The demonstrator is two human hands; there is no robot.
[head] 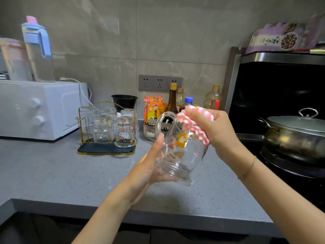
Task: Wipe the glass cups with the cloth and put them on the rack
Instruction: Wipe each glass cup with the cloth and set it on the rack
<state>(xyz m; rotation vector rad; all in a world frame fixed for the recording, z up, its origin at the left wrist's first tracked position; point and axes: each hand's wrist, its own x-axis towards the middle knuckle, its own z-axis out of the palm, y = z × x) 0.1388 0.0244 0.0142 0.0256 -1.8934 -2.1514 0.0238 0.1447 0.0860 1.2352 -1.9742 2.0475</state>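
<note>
Both grips are working on one glass cup: your left grip is curling round its ribbed base, tilting it above the grey surface, while your right grip is clenching the pink-and-white cloth against its upper side. Further left, inverted cups are standing on the gold rack.

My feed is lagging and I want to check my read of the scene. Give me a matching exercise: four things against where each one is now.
1. glass cup
2. cloth
3. rack
4. pot

A. on the stove, at the right
B. tilted, held in the left hand
C. on the counter, with upturned cups on it
D. bunched in the right hand

Pairs: 1-B, 2-D, 3-C, 4-A
</note>
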